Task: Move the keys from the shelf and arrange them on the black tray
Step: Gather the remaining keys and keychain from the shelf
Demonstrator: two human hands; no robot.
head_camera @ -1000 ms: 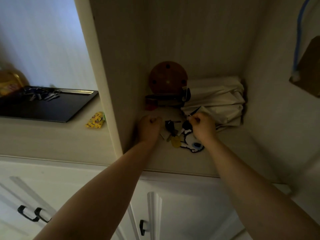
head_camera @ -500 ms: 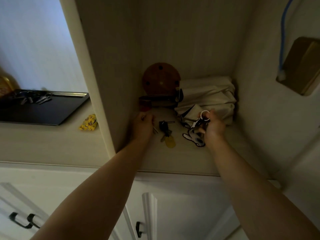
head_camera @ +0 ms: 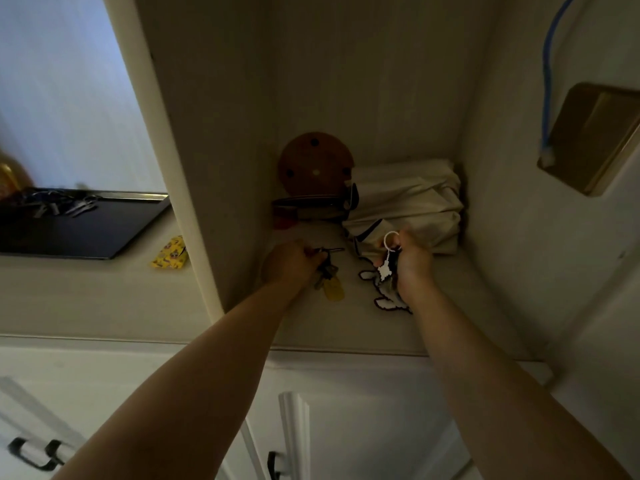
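Inside the dim shelf niche (head_camera: 346, 327), my left hand (head_camera: 289, 263) is closed on a dark key bunch with a yellow tag (head_camera: 332, 287) that still rests on the shelf floor. My right hand (head_camera: 412, 261) grips a second key bunch with a white ring (head_camera: 390, 241), a small white tag and a flat rabbit-shaped charm (head_camera: 384, 292) hanging below it. At far left the black tray (head_camera: 86, 233) lies on the counter with several keys (head_camera: 59, 204) at its back edge.
A round brown wooden disc (head_camera: 315, 168), a dark sunglasses-like item (head_camera: 311, 204) and a folded cream cloth bag (head_camera: 408, 202) fill the back of the niche. A yellow packet (head_camera: 169, 253) lies on the counter beside the divider panel (head_camera: 180, 188). Cabinet doors (head_camera: 291, 427) are below.
My left hand has moved right and closed on the yellow-tag key bunch. My right hand still holds the ring bunch, and the rabbit charm now hangs lower beneath it.
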